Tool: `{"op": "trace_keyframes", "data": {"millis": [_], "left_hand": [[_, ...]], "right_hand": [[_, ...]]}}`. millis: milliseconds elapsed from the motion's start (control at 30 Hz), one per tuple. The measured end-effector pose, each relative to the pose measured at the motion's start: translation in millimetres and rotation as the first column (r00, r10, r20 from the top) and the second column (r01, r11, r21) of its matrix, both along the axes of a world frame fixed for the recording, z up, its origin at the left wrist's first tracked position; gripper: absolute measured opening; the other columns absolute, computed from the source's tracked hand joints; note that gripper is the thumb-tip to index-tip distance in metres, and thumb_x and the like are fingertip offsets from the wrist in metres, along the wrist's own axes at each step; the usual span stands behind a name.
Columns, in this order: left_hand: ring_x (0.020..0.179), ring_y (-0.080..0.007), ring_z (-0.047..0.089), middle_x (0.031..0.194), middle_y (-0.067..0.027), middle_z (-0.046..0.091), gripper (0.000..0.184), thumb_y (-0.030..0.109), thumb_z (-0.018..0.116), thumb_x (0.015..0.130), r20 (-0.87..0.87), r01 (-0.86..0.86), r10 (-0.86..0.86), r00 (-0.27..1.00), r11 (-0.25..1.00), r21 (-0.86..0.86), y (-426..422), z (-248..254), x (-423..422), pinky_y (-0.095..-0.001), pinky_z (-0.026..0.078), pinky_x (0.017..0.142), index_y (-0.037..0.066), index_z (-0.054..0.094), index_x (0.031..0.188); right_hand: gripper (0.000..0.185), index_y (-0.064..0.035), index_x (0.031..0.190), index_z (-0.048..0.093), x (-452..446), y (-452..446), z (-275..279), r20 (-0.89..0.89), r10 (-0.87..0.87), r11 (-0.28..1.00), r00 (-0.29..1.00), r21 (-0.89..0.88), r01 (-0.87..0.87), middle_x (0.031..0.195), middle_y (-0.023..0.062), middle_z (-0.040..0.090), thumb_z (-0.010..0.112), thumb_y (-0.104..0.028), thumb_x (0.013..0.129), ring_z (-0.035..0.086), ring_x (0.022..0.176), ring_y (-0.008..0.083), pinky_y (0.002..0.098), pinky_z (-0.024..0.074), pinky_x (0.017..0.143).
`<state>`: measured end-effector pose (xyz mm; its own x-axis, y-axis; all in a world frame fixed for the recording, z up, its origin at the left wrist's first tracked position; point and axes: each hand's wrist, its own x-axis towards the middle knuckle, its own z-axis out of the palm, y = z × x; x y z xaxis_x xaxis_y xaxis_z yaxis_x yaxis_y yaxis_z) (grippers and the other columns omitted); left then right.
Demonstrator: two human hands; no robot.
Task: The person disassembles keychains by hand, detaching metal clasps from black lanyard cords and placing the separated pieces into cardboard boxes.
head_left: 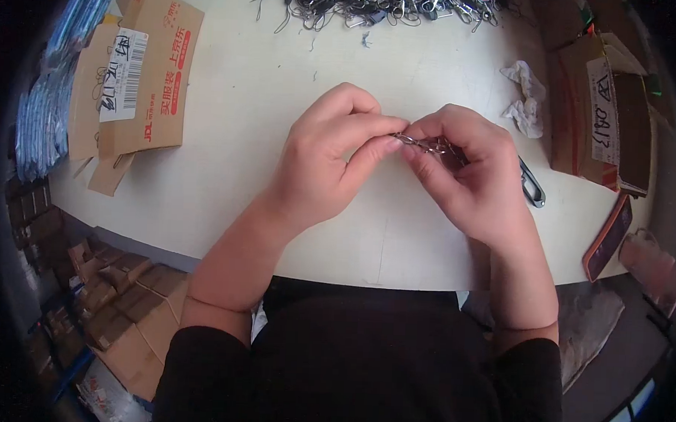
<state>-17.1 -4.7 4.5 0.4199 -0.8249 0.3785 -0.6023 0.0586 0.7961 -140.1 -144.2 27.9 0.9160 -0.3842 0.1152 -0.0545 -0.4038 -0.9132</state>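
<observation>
Over the middle of the table, my left hand [321, 147] pinches one end of a small silvery metal clasp [409, 140] between thumb and forefinger. My right hand [477, 167] has its fingers closed on the other end of the clasp and on more metal links or clasps in its curl, partly hidden by the fingers. The two hands' fingertips meet at the clasp. A dark, rounded-end object [532, 186] shows beyond my right wrist; its kind is unclear. Farther back lies a heap of metal clasps with black cords [390, 4].
A cardboard box [153, 63] stands on the left beside stacked blue plastic-wrapped packets [48, 104]. Another cardboard box [587, 115] is on the right, near crumpled white tissue [526, 98]. An orange-edged phone [609, 237] lies at the table's right edge. Cartons [137, 308] fill the floor at left.
</observation>
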Motion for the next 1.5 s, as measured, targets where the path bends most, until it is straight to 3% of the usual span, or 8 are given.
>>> {"op": "trace_keyframes", "data": {"millis": [200, 300, 400, 500, 600, 800, 900, 1500], "left_hand": [[0.062, -0.0055, 0.042, 0.083, -0.0021, 0.053, 0.016, 0.0, 0.07, 0.074, -0.013, -0.049, 0.05, 0.999, 0.999, 0.023, 0, 4, -1, -0.018, 0.034, 0.052, 0.001, 0.066, 0.09], [0.062, -0.0052, 0.042, 0.082, -0.0021, 0.053, 0.013, 0.0, 0.069, 0.075, -0.05, -0.085, 0.087, 0.995, 0.995, 0.046, 2, 5, -1, -0.0176, 0.034, 0.052, 0.0, 0.065, 0.087], [0.063, -0.005, 0.042, 0.083, -0.0024, 0.053, 0.011, 0.0, 0.068, 0.078, -0.098, -0.12, 0.122, 0.988, 0.992, 0.03, 1, 4, -6, -0.0174, 0.034, 0.053, -0.001, 0.064, 0.088], [0.058, -0.0095, 0.044, 0.077, -0.0047, 0.055, 0.01, 0.004, 0.071, 0.075, -0.261, -0.202, 0.209, 0.942, 0.978, 0.054, -1, 1, -14, -0.0233, 0.035, 0.049, 0.001, 0.065, 0.083], [0.059, -0.0085, 0.044, 0.078, -0.0047, 0.054, 0.012, 0.004, 0.071, 0.074, -0.313, -0.142, 0.147, 0.938, 0.989, 0.04, -2, -2, -12, -0.0231, 0.035, 0.049, 0.002, 0.066, 0.085], [0.065, -0.0138, 0.05, 0.078, -0.0062, 0.053, 0.017, 0.003, 0.072, 0.073, -0.038, -0.133, 0.133, 0.99, 0.991, 0.003, -1, 6, -8, -0.0242, 0.04, 0.054, 0.001, 0.067, 0.089], [0.065, -0.0165, 0.052, 0.077, -0.0065, 0.053, 0.015, 0.002, 0.071, 0.072, -0.012, -0.135, 0.135, 0.991, 0.991, -0.019, -2, 3, -8, -0.0251, 0.042, 0.056, 0.001, 0.066, 0.087], [0.06, -0.007, 0.045, 0.077, -0.0022, 0.056, 0.009, 0.001, 0.071, 0.075, -0.275, -0.221, 0.2, 0.94, 0.974, -0.046, 1, 1, -14, -0.0215, 0.035, 0.05, 0.0, 0.065, 0.081]], "right_hand": [[0.007, -0.0009, 0.082, 0.063, 0, -1, 5, -0.021, -0.045, 0.999, 0.999, -0.008, 0.044, 0.07, 0.0097, 0.059, 0.066, -0.001, 0.075, 0.055, 0.054, 0.0183, 0.0277, 0.0429, 0.049], [0.007, -0.0019, 0.083, 0.063, 4, -3, -4, 0.155, 0.042, 0.989, 0.987, -0.147, -0.019, 0.07, 0.0102, 0.057, 0.065, -0.001, 0.076, 0.057, 0.06, 0.0229, 0.0298, 0.0448, 0.052], [0.008, -0.0022, 0.083, 0.063, 4, -2, -4, 0.19, 0.045, 0.979, 0.981, -0.202, -0.005, 0.071, 0.0107, 0.057, 0.065, -0.001, 0.076, 0.057, 0.064, 0.027, 0.0325, 0.0461, 0.056], [0.008, -0.0025, 0.084, 0.062, 5, -2, -4, 0.199, 0.046, 0.975, 0.979, -0.221, -0.001, 0.072, 0.0103, 0.057, 0.065, -0.001, 0.076, 0.057, 0.063, 0.027, 0.0339, 0.0463, 0.057], [0.007, -0.0023, 0.084, 0.061, 3, -1, -1, 0.113, 0.004, 0.977, 0.994, -0.214, 0.021, 0.071, 0.0104, 0.056, 0.064, -0.002, 0.077, 0.057, 0.063, 0.0266, 0.0341, 0.0462, 0.057], [0.007, -0.0017, 0.084, 0.06, 2, 0, 5, 0.01, -0.015, 0.987, 1.0, -0.162, 0.016, 0.071, 0.0109, 0.056, 0.064, -0.002, 0.078, 0.057, 0.064, 0.0262, 0.033, 0.0458, 0.057], [0.007, -0.0014, 0.084, 0.06, 3, -1, 0, 0.083, 0.009, 0.982, 0.996, -0.191, 0.007, 0.071, 0.0109, 0.056, 0.063, -0.002, 0.078, 0.057, 0.064, 0.0265, 0.0331, 0.0459, 0.057], [0.006, -0.002, 0.083, 0.061, 2, -1, 3, 0.161, 0.059, 0.978, 0.985, -0.208, -0.025, 0.071, 0.0114, 0.055, 0.063, -0.001, 0.077, 0.056, 0.061, 0.0263, 0.0333, 0.0459, 0.055]]}}
